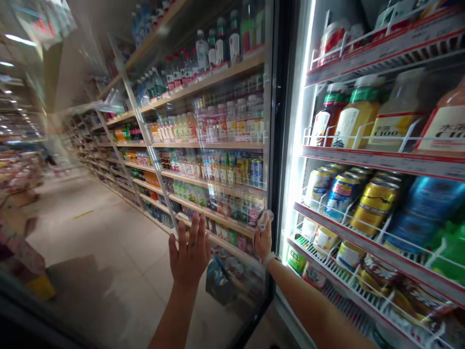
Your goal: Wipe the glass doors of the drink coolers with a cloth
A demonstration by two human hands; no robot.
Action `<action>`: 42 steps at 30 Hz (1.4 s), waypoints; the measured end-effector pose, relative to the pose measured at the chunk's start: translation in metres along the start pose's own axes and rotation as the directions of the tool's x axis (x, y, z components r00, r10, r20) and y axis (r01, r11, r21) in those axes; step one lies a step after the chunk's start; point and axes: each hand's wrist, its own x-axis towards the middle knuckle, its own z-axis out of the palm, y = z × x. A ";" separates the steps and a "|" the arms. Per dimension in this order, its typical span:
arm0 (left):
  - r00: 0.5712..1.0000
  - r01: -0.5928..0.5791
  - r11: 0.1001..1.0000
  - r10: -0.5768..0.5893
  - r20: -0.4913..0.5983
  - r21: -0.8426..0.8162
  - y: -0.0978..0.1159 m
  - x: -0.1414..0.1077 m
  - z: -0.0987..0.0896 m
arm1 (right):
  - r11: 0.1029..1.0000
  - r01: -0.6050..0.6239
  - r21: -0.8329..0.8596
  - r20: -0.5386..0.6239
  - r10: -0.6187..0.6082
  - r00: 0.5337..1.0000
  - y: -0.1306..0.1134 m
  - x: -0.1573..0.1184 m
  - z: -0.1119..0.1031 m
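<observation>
My right hand (263, 242), with a pale band on the wrist, presses a crumpled whitish cloth or tissue (266, 219) against the glass door (250, 276) of a drinks fridge, close to its dark frame (281, 121). My left hand (190, 249) is raised with its fingers stretched up and apart. Nothing is in it, and it is in front of the glass; whether it touches cannot be told. Through or in the glass I see long shelves (203, 145) of bottles.
On the right, the lit fridge has wire-fronted shelves (363, 154) with juice bottles (358, 116) and cans (376, 206). A dark crate-like container (218, 283) shows low through the glass. At left runs a tiled aisle floor (109, 247).
</observation>
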 end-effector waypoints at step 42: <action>0.993 0.079 0.994 -0.073 0.091 -0.070 -0.002 -0.013 0.009 | 0.909 0.415 0.041 0.159 -0.416 0.895 -0.196 0.080 -0.013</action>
